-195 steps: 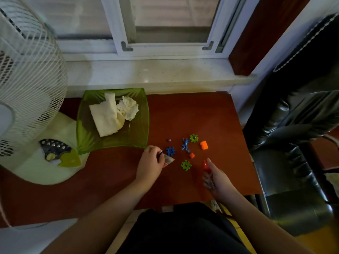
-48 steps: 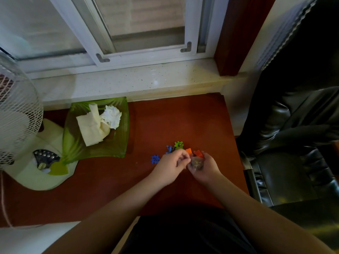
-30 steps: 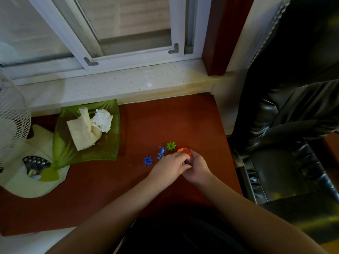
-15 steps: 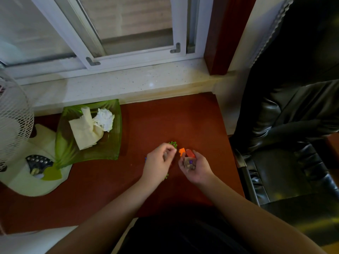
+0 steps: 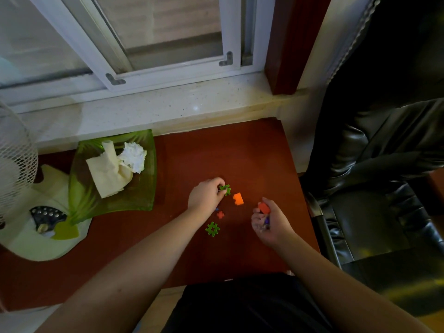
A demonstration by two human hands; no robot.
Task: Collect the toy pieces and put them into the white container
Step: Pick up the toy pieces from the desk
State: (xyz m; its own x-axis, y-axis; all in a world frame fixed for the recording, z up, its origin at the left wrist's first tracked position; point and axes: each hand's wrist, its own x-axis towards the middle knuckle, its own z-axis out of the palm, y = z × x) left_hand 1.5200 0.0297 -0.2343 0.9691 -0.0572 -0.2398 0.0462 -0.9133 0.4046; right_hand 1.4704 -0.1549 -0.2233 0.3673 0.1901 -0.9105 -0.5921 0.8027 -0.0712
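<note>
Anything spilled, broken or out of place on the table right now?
Nothing looks spilled or broken. Loose toy pieces lie flat on the table: an orange block, a small red piece, a green piece. One oddity: no white container is in view.

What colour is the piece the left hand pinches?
Green, held by the left hand; head view.

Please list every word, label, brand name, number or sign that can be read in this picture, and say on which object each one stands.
None: no text can be read anywhere in this view.
The dark control panel on the white fan base has round buttons, but any markings are too small and dim to read.
The small plastic toy pieces show no print.
</note>
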